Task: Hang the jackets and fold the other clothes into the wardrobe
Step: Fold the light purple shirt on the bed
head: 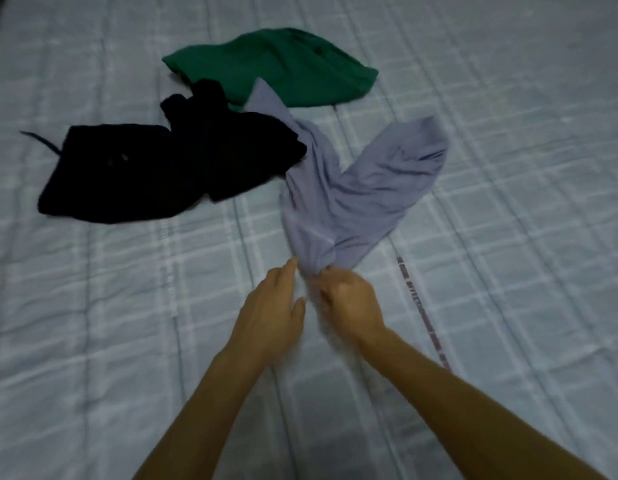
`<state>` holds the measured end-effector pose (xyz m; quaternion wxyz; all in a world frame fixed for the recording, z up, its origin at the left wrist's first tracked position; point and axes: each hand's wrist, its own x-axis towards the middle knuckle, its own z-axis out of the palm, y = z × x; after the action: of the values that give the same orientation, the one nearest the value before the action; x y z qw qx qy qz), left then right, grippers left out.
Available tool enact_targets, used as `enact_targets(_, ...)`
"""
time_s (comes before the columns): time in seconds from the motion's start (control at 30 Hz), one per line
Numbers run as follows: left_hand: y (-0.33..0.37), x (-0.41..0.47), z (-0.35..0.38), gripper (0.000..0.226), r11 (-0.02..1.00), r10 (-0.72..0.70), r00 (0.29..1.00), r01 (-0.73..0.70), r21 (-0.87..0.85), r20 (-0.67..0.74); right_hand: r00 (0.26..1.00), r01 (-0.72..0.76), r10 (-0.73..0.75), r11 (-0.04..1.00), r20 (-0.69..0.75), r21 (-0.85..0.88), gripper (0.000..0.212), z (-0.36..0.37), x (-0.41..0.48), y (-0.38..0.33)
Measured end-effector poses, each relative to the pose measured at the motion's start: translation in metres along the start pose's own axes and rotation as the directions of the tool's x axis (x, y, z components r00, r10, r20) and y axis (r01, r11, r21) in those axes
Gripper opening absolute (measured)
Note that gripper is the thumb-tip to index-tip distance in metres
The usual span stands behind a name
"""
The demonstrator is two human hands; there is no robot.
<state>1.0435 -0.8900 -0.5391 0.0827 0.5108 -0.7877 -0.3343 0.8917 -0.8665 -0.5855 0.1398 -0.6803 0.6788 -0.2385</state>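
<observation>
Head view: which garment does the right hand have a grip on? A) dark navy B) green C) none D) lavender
D: the right hand has its fingers curled round the bunched near end of the lavender garment, while the green garment and the dark garment lie untouched farther up the bed.

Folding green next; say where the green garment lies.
Head view, top centre: the green garment lies on the bed, behind the black garment and lilac garment.
</observation>
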Motion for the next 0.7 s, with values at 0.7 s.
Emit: enact_targets(0.7, 0.062, -0.194, 0.026, 0.047, 0.992, 0.119, 0.971, -0.107, -0.071, 0.207, 0.903, -0.393, 0.282, 0.845, 0.324, 0.362, 0.073, -0.114, -0.249, -0.089)
